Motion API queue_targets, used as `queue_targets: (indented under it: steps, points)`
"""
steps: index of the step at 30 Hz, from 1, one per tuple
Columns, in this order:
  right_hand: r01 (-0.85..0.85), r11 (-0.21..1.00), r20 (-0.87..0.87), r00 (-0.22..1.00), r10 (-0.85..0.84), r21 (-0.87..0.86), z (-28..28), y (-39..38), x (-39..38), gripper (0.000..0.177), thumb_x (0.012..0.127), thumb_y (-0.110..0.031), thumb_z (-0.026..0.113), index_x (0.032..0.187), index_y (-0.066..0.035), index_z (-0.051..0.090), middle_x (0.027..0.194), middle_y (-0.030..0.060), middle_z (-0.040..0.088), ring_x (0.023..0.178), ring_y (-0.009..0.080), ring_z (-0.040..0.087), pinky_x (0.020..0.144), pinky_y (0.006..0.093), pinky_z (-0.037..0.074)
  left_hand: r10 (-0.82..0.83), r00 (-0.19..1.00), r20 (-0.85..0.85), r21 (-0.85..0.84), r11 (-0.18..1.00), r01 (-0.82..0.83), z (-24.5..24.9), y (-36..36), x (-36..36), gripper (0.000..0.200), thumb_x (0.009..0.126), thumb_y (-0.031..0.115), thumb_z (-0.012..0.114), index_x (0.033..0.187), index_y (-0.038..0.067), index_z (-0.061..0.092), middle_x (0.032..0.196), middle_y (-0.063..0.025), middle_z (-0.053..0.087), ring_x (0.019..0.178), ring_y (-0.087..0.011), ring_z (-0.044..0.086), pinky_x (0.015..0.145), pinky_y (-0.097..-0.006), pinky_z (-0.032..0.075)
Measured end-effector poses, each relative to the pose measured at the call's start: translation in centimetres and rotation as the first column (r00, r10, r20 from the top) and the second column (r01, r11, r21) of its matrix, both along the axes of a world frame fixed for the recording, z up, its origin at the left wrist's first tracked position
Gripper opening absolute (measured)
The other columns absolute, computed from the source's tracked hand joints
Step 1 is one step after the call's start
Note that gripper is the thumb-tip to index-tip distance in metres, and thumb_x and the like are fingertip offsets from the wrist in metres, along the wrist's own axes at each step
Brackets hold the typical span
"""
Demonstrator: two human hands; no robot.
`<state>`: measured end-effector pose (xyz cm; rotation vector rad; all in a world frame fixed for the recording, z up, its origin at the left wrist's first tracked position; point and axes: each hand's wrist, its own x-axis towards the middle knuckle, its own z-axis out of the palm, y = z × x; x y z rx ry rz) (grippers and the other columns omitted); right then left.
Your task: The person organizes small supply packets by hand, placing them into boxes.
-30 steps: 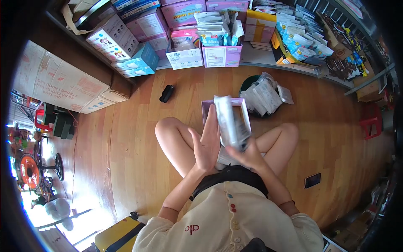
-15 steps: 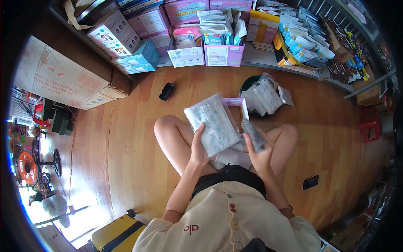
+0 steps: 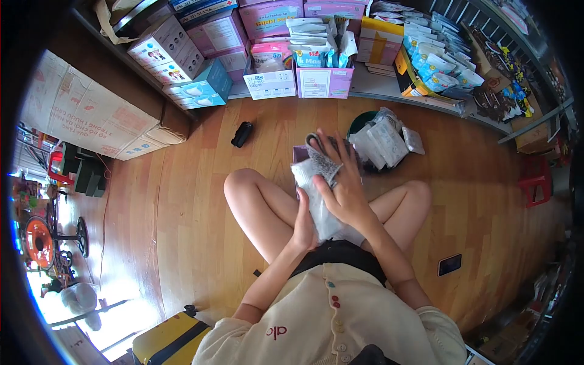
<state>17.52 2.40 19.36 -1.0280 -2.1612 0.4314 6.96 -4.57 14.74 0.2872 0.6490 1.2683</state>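
Between my crossed legs, my left hand (image 3: pixel 304 220) holds the left side of a clear plastic packet with white contents (image 3: pixel 323 220), its thumb along the edge. My right hand (image 3: pixel 347 185) lies over the packet's upper right with fingers stretched forward, keeping a grey speckled cloth-like item (image 3: pixel 323 165) against it. Under the packet, a purple box (image 3: pixel 299 154) shows only at its edges. To the right of the box, a dark green basin (image 3: pixel 354 123) holds several clear packets (image 3: pixel 387 141).
Mask boxes (image 3: pixel 324 81) and packets line the shelf ahead. A black object (image 3: pixel 242 134) lies on the floor at front left, a phone (image 3: pixel 449 264) at right. A large carton (image 3: pixel 97 109) stands left, a yellow case (image 3: pixel 170 339) behind left, a red stool (image 3: pixel 536 180) far right.
The white packet has turned and come down over the purple box. My right hand has moved forward and left with the grey item, from beside the packet to on top of it.
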Motion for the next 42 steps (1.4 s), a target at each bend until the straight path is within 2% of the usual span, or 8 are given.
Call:
queue_targets:
  steps: [17, 20, 24, 27, 30, 34, 37, 42]
  points:
    - [-0.220, 0.962, 0.011, 0.974, 0.224, -0.159, -2.4, -4.0, -0.2, 0.058, 0.092, -0.032, 0.050, 0.146, -0.014, 0.038, 0.157, 0.0063, 0.021, 0.145, 0.0399, 0.009, 0.109, 0.0683, 0.007, 0.172, 0.981, 0.090, -0.034, 0.985, -0.169, 0.3, 1.1, -1.8, 0.064, 0.098, 0.058, 0.033, 0.143, 0.012, 0.037, 0.141, -0.0104, 0.045, 0.128, -0.0280, 0.045, 0.109, -0.0429, 0.034]
    - [-0.249, 0.950, 0.095, 0.958, 0.270, -0.191, -3.5, -7.8, -0.4, 0.058, 0.091, -0.031, 0.052, 0.146, -0.017, 0.039, 0.157, 0.0048, 0.021, 0.144, 0.0412, 0.010, 0.108, 0.0701, 0.007, -0.166, 0.862, 0.479, 0.284, 0.958, 0.026, -1.9, 1.4, -3.7, 0.068, 0.098, 0.058, 0.029, 0.145, 0.008, 0.030, 0.143, -0.0154, 0.041, 0.131, -0.0291, 0.041, 0.111, -0.0420, 0.033]
    - [-0.043, 0.999, 0.138, 0.990, 0.043, 0.002, -0.8, -3.1, 0.7, 0.057, 0.090, -0.028, 0.053, 0.145, -0.019, 0.040, 0.156, 0.0048, 0.024, 0.143, 0.0417, 0.015, 0.107, 0.0704, 0.010, 0.000, 0.984, -0.176, -0.008, 1.000, -0.001, 0.4, -0.7, 0.6, 0.067, 0.100, 0.054, 0.028, 0.150, 0.009, 0.021, 0.146, -0.0134, 0.037, 0.132, -0.0265, 0.040, 0.110, -0.0398, 0.033]
    - [0.001, 1.000, 0.046, 0.999, -0.002, 0.012, 0.3, -0.6, 1.3, 0.056, 0.090, -0.027, 0.054, 0.144, -0.019, 0.042, 0.156, 0.0052, 0.025, 0.142, 0.0405, 0.016, 0.108, 0.0689, 0.011, -0.117, 0.989, 0.088, -0.100, 0.987, 0.126, 0.8, -0.4, 1.1, 0.065, 0.101, 0.052, 0.027, 0.150, 0.010, 0.021, 0.147, -0.0123, 0.036, 0.133, -0.0254, 0.039, 0.110, -0.0393, 0.033]
    - [-0.122, 0.987, 0.003, 0.992, 0.123, -0.103, -0.2, -3.3, 0.4, 0.052, 0.093, -0.029, 0.049, 0.143, -0.017, 0.043, 0.156, 0.0056, 0.025, 0.143, 0.0394, 0.015, 0.109, 0.0672, 0.009, 0.103, 0.978, -0.181, 0.020, 0.995, -0.101, -0.7, 0.1, -0.2, 0.072, 0.098, 0.059, 0.027, 0.148, 0.008, 0.024, 0.145, -0.0153, 0.039, 0.131, -0.0274, 0.042, 0.110, -0.0412, 0.034]
    - [-0.211, 0.960, 0.041, 0.974, 0.222, -0.183, -2.4, -7.1, -0.1, 0.054, 0.092, -0.032, 0.049, 0.144, -0.019, 0.042, 0.156, 0.0046, 0.024, 0.144, 0.0384, 0.013, 0.109, 0.0676, 0.007, -0.098, 0.976, 0.195, 0.113, 0.991, 0.077, -1.4, 1.0, -2.9, 0.071, 0.097, 0.061, 0.028, 0.147, 0.010, 0.029, 0.145, -0.0132, 0.040, 0.130, -0.0287, 0.043, 0.109, -0.0433, 0.035]
    - [-0.040, 0.998, 0.096, 0.994, 0.043, -0.040, -1.9, -4.1, 0.7, 0.053, 0.091, -0.031, 0.049, 0.143, -0.022, 0.043, 0.156, 0.0036, 0.026, 0.143, 0.0388, 0.016, 0.109, 0.0667, 0.009, -0.043, 0.976, -0.213, -0.027, 0.999, 0.039, -1.0, -0.7, -0.8, 0.071, 0.097, 0.061, 0.030, 0.147, 0.011, 0.028, 0.144, -0.0114, 0.042, 0.128, -0.0269, 0.045, 0.108, -0.0408, 0.036]
    - [-0.055, 0.994, -0.068, 0.997, 0.048, -0.097, -1.8, -1.1, 0.7, 0.054, 0.093, -0.030, 0.050, 0.143, -0.012, 0.042, 0.155, 0.0102, 0.026, 0.143, 0.0400, 0.017, 0.111, 0.0631, 0.011, -0.034, 0.982, 0.186, -0.090, 0.995, 0.051, -0.3, -0.8, -0.2, 0.066, 0.098, 0.058, 0.032, 0.144, 0.010, 0.034, 0.141, -0.0109, 0.045, 0.124, -0.0252, 0.049, 0.105, -0.0385, 0.039]
